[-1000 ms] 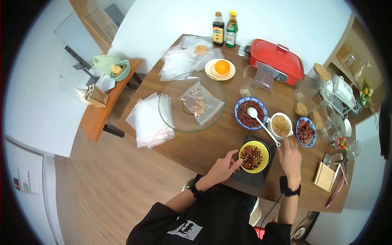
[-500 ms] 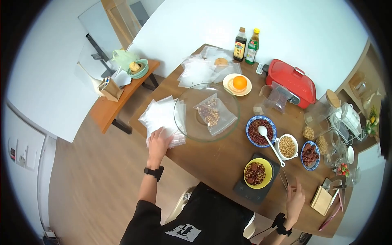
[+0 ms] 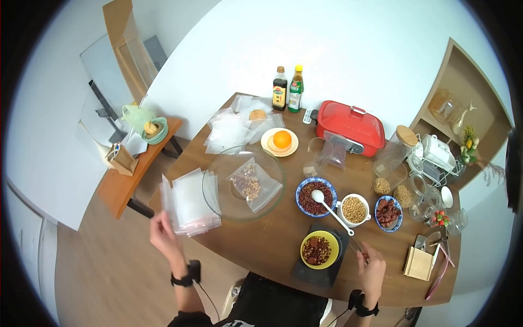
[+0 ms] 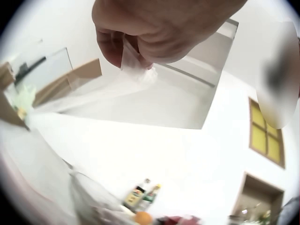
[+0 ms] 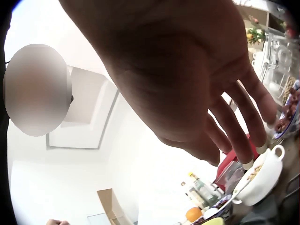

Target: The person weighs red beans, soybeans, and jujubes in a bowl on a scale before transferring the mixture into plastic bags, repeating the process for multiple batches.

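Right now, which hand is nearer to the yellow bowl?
Right. The right hand is close by, just to the right of the yellow bowl and not touching it; the left hand is well off to the bowl's left, pinching a clear plastic bag.

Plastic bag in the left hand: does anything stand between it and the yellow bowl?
Nothing upright visible: in the head view, the flat bag stack lies beside the left hand, then tabletop toward the yellow bowl; the glass bowl sits farther back.
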### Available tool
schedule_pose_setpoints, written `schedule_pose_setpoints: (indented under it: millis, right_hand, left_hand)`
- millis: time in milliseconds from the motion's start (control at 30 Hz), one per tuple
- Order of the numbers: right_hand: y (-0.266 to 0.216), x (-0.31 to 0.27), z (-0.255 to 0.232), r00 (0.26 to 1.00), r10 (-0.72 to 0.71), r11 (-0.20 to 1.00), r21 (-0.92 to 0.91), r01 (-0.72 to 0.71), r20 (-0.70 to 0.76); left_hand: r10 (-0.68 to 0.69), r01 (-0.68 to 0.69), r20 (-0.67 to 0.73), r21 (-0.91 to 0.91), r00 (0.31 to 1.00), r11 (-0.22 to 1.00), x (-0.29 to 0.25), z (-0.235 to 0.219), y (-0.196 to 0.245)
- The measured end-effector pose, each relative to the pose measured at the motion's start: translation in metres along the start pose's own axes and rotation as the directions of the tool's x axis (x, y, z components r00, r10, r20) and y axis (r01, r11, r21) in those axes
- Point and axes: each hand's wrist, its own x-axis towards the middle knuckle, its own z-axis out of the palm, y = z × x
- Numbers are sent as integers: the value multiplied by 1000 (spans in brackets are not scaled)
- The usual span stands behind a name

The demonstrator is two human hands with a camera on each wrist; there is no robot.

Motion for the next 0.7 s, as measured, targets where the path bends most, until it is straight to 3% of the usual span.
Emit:
schedule_pose_setpoints:
  millis: [67,100,133,167,200,233,267,300,367,400,467,600,667,700]
  right_hand:
    - [-19,1,8,997,-57,997,44,60,-60]
    - [-30,2,11,996,-88,983,163,82,27]
    - [-43,2,14,986,-129,955,281,94,109]
    - [-59,4,14,967,-197,924,362,127,162]
    - [-75,3,15,941,-267,885,440,153,209]
    - [-85,1,21,921,-290,853,507,125,260]
    - [-91,-2,28,897,-316,817,569,92,309]
    - [-93,-5,36,889,-314,808,585,66,334]
    - [-90,-9,47,886,-273,845,534,34,375]
    - [-91,-9,50,876,-233,877,481,0,423]
    - [-95,-10,46,865,-218,867,496,-41,452]
    - [-89,-14,49,839,-235,852,520,-66,491]
    - [-87,-13,48,829,-260,853,521,-43,495]
    - [-89,-11,45,805,-284,856,515,-32,521]
  left_hand:
    - [65,-33,231,-142,971,989,-43,14,17]
    - [83,11,367,-246,926,969,-69,23,39]
    - [145,58,472,-390,870,919,-95,34,52]
    - [136,125,597,-376,790,918,-119,39,65]
    - [267,39,640,-422,721,906,-135,47,81]
    - [327,40,688,-460,648,887,-149,49,95]
    - [386,45,727,-496,568,867,-162,51,105]
    - [394,44,724,-504,566,863,-173,53,107]
    - [431,43,798,-493,421,869,-184,55,108]
    - [435,39,796,-495,420,868,-183,55,106]
    - [374,55,878,-407,298,912,-178,55,105]
    - [328,106,918,-357,225,928,-175,57,98]
    - [302,150,946,-318,119,936,-172,57,98]
    - [302,151,946,-317,118,936,-172,57,98]
